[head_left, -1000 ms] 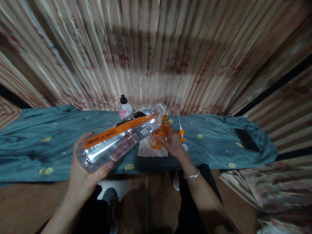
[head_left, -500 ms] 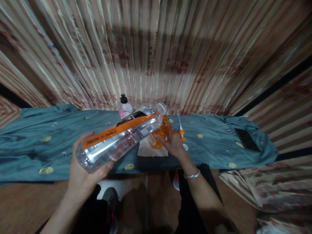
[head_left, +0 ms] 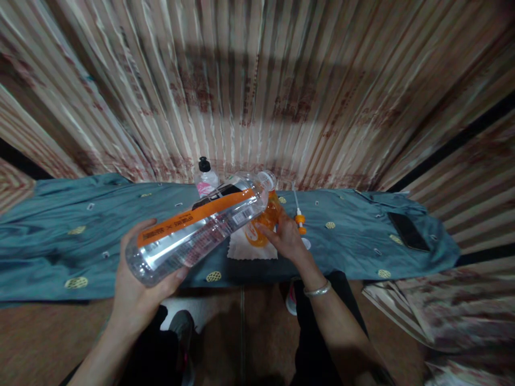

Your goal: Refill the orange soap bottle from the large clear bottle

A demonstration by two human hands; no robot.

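Note:
A large clear plastic bottle (head_left: 201,228) with an orange and silver label lies tilted in my left hand (head_left: 139,284), which grips it near its base. Its neck points up and to the right, over the mouth of an orange bottle (head_left: 263,225). Around the side of that orange bottle my right hand (head_left: 287,236) is closed, steadying it upright on a white cloth (head_left: 249,247). The clear bottle's neck hides the orange bottle's opening. Whether liquid flows between them I cannot make out.
Right of my right hand lie an orange and white pump top (head_left: 300,220) with its tube and a white cap (head_left: 306,244). A black-capped clear bottle (head_left: 206,179) stands behind. A dark phone (head_left: 408,230) rests on the teal cloth (head_left: 350,241) at right. Striped curtains (head_left: 249,96) hang behind.
Almost nothing differs. Both hands keep their hold and the clear bottle stays tilted at the same angle; the view has shifted very slightly.

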